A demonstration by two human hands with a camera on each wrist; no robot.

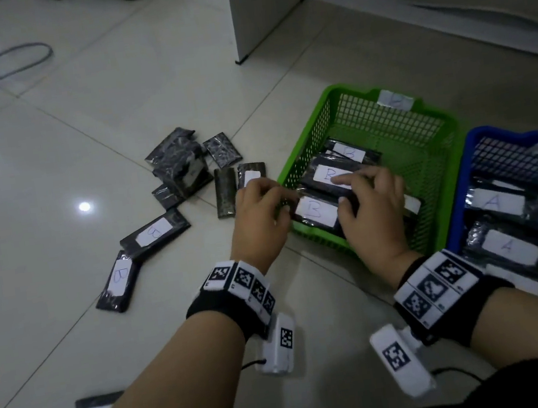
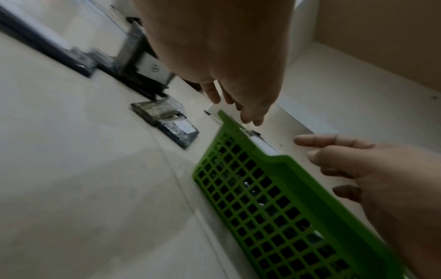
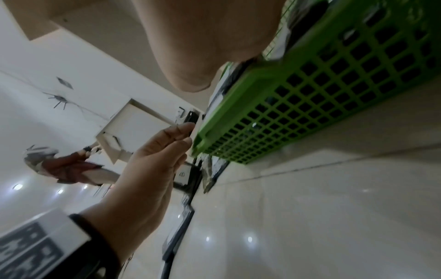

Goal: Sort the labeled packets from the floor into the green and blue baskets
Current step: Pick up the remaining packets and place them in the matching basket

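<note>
Both hands, left and right, pinch one B packet over the green basket; two more beneath, blue basket at right.

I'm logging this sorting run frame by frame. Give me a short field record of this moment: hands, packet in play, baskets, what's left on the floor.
left hand: pinches the left end of the B packet
right hand: grip on its right end
B packet: over the green basket's near rim
green basket: holds B packets
blue basket: holds A packets
floor: several packets left, two showing B
</note>
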